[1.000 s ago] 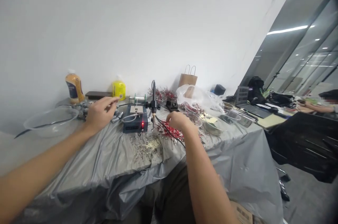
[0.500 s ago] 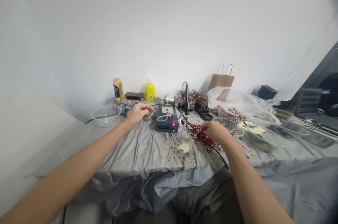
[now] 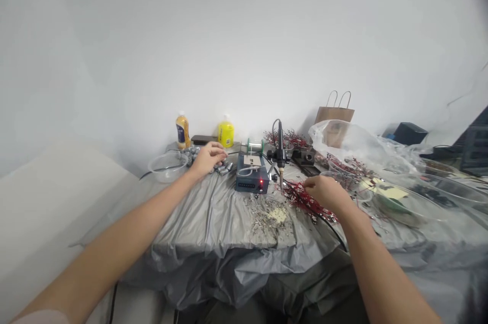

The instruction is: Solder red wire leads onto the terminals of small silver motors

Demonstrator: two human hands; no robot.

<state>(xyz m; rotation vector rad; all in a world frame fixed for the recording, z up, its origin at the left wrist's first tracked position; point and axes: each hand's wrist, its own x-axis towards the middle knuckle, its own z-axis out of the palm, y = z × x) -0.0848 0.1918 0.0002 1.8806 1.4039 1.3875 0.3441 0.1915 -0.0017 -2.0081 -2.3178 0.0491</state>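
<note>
My left hand (image 3: 208,159) is over several small grey metal cylinders (image 3: 224,168) that look like little motors. Its fingers are bent and drawn together with the thumb; anything between them is too small to make out. My right hand (image 3: 327,190) is closed, its fingertips down at a heap of red wires (image 3: 305,200) with small metal ends. What those fingertips pinch is hidden. Between the hands stands a blue soldering station (image 3: 251,176) with a lit red light. A soldering iron (image 3: 281,151) is held upright, tip down, beside it, and a solder spool (image 3: 254,146) sits behind.
Metal bits and a pale yellowish patch (image 3: 277,214) lie before the station. A clear bowl (image 3: 168,167) is at left; a yellow bottle (image 3: 225,133) and an amber bottle (image 3: 182,130) stand behind. A paper bag (image 3: 334,113), plastic bag (image 3: 366,146) and clear tubs occupy the right.
The view has turned a little left, so everything appears further right. My left hand has risen slightly and its fingers have drawn closer together. My right hand stays at the red wires.
</note>
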